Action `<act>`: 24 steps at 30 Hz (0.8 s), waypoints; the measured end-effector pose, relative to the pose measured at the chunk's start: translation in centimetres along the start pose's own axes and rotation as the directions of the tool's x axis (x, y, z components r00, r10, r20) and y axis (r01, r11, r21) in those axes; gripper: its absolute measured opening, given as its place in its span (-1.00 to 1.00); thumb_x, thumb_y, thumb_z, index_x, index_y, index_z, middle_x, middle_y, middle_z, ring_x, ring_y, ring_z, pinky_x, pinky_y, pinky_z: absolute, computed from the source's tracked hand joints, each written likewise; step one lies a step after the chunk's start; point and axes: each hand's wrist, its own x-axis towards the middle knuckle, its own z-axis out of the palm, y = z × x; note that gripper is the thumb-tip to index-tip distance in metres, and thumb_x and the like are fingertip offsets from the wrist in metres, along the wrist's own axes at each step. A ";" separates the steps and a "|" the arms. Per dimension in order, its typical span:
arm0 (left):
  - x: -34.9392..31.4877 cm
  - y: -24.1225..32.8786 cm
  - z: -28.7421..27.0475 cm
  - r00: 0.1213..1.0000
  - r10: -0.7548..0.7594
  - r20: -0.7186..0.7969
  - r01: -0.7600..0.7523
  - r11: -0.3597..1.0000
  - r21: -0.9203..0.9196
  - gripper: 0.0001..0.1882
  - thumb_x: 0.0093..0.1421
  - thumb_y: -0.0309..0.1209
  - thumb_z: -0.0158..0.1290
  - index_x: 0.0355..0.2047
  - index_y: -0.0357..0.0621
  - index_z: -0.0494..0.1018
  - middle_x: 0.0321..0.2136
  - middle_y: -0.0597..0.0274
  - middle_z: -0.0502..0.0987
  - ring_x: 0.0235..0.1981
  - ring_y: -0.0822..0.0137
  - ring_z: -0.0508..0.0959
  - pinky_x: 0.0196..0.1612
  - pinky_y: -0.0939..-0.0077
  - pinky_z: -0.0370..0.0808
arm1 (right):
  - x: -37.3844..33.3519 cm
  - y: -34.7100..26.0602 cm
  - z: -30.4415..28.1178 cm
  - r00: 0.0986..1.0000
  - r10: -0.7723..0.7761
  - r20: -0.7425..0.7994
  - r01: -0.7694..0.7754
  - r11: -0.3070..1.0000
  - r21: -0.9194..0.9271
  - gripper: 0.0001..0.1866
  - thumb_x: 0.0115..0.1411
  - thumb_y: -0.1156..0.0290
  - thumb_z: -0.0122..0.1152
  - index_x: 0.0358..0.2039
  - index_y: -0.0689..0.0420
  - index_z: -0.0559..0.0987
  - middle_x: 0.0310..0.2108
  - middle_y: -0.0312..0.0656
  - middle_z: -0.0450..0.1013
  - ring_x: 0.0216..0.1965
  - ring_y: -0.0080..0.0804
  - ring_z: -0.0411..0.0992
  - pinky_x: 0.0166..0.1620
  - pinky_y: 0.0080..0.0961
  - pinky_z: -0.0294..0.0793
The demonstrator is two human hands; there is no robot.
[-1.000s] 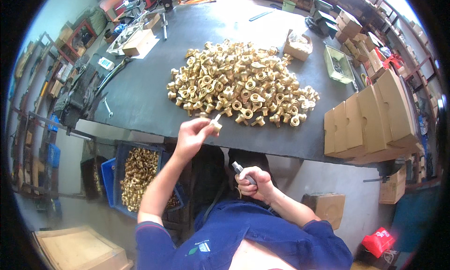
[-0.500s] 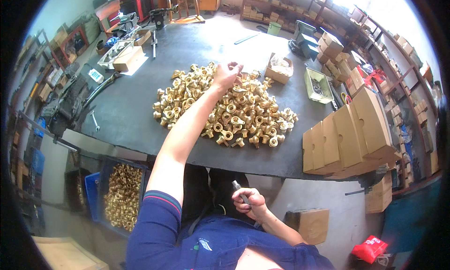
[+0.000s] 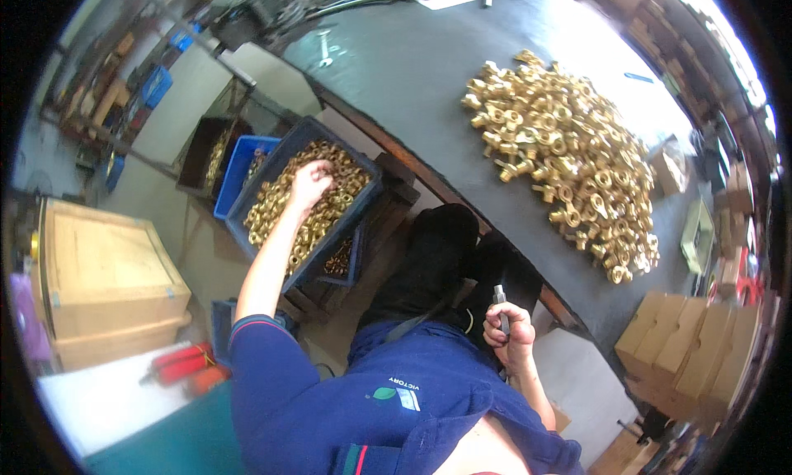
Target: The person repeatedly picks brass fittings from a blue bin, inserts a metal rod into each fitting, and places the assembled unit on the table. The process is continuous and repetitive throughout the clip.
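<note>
At the far left stands a pale wooden crate (image 3: pixel 99 269), with red-handled tools (image 3: pixel 177 366) lying near its right corner. Right of it sits a dark blue bin (image 3: pixel 363 196) full of small brass fittings (image 3: pixel 285 215), and a brighter blue bin (image 3: pixel 235 174) just behind it holds more of them. The left hand (image 3: pixel 309 182) reaches down into the dark bin, fingers curled into the heap; whether it already pinches 1 piece I cannot tell, since the fingertips are buried among the parts.

Further right, near the person's lap, the right hand (image 3: pixel 507 330) is clenched in a fist around a slim grey tool (image 3: pixel 500 302), its tip standing upright above the knuckles.

Beyond, on the dark worktable (image 3: pixel 412 70), a second large pile of brass fittings (image 3: pixel 569 161) spreads toward the right, with stacked cardboard boxes (image 3: pixel 701 359) at the near right edge.

These fittings look solid, stiff and heavy for their size, smooth-sided and likely to slide against each other. A single piece is probably best taken across its flat hexagonal sides, not by its threaded end.
</note>
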 end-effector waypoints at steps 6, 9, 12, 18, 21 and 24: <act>0.0 -11.8 -2.1 0.953 -0.302 0.034 0.261 0.869 0.421 -0.64 -0.03 -0.28 0.11 -0.21 -0.17 0.48 -0.34 0.08 0.55 -0.30 0.26 0.54 -0.18 0.39 0.44 | 2.8 -0.5 2.2 0.995 0.086 -0.044 -0.092 0.984 -0.155 -0.75 -0.11 0.60 -0.10 -0.39 0.33 0.50 -0.63 -0.28 0.19 -0.76 -0.68 0.04 -0.70 -0.75 -0.02; 2.5 -13.0 -0.2 0.937 -0.351 -0.002 0.307 0.819 0.485 -0.61 0.01 -0.16 0.07 -0.22 -0.15 0.49 -0.31 0.01 0.53 -0.25 0.14 0.53 -0.14 0.32 0.42 | 3.4 -0.3 3.5 0.997 0.072 -0.035 -0.077 0.981 -0.178 -0.75 -0.11 0.64 -0.12 -0.40 0.33 0.50 -0.63 -0.28 0.20 -0.76 -0.67 0.04 -0.70 -0.75 -0.01; 4.4 -12.6 3.1 0.965 -0.248 -0.087 0.240 0.701 0.672 -0.62 -0.01 -0.18 0.06 -0.27 -0.19 0.48 -0.29 -0.04 0.51 -0.25 0.02 0.52 -0.19 0.23 0.43 | 3.1 -0.1 3.7 0.993 0.058 -0.105 -0.075 0.983 -0.166 -0.75 -0.11 0.68 -0.15 -0.42 0.33 0.49 -0.62 -0.28 0.20 -0.77 -0.67 0.05 -0.70 -0.74 -0.03; 5.7 -11.3 5.6 0.948 -0.317 -0.015 0.163 0.446 0.880 -0.76 0.03 -0.37 -0.02 -0.31 -0.20 0.50 -0.29 0.03 0.53 -0.21 0.09 0.53 -0.24 0.24 0.47 | 2.2 0.6 2.7 0.989 0.058 -0.137 -0.073 0.991 -0.108 -0.71 -0.18 0.69 -0.18 -0.42 0.32 0.48 -0.60 -0.27 0.19 -0.75 -0.67 0.03 -0.70 -0.75 -0.03; 6.2 -10.6 5.8 0.945 -0.326 -0.030 0.178 0.435 0.882 -0.73 -0.01 -0.32 0.07 -0.32 -0.21 0.51 -0.29 0.05 0.53 -0.22 0.12 0.53 -0.23 0.29 0.48 | 2.1 1.1 1.8 0.991 0.042 -0.126 -0.053 0.995 -0.090 -0.77 -0.10 0.62 -0.12 -0.39 0.31 0.46 -0.59 -0.27 0.20 -0.74 -0.67 0.05 -0.69 -0.75 -0.03; 6.5 -10.4 5.4 0.948 -0.317 0.003 0.141 0.432 0.891 -0.59 -0.09 -0.20 0.19 -0.30 -0.23 0.49 -0.26 0.05 0.52 -0.19 0.14 0.52 -0.19 0.34 0.47 | 2.3 1.2 1.7 0.987 0.059 -0.151 -0.076 0.991 -0.110 -0.81 -0.03 0.51 -0.03 -0.38 0.29 0.45 -0.57 -0.27 0.20 -0.72 -0.67 0.06 -0.69 -0.75 -0.01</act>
